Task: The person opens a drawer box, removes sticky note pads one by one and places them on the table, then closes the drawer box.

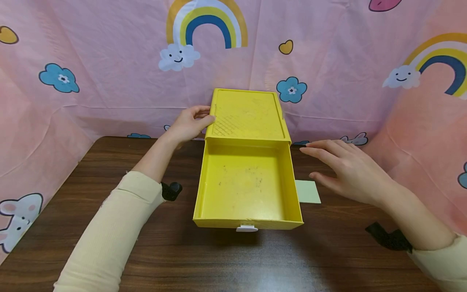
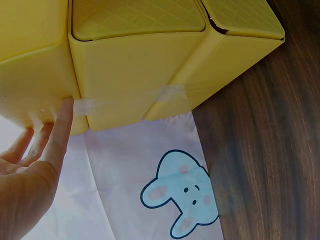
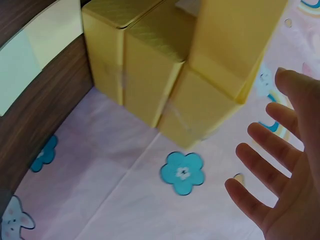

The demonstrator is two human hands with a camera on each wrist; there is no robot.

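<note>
A yellow plastic drawer unit (image 1: 251,113) stands at the back of the table, its top drawer (image 1: 240,190) pulled far out toward me. Dark specks mark the drawer's bare bottom, and a white handle (image 1: 247,228) sits on its front. My left hand (image 1: 187,123) rests against the unit's left side, thumb at the top edge. In the left wrist view its straight fingers (image 2: 62,122) touch the yellow side beside clear tape (image 2: 84,106). To the right of the drawer, my right hand (image 1: 346,170) hovers with fingers spread, holding nothing; the right wrist view shows its fingers (image 3: 267,150) apart from the unit.
A pale green paper (image 1: 308,192) lies on the dark wood table (image 1: 153,251), partly hidden beneath the drawer. Pink printed cloth (image 1: 120,48) hangs behind and along both sides. Stacked lower sections (image 2: 135,75) of the unit show in the wrist views.
</note>
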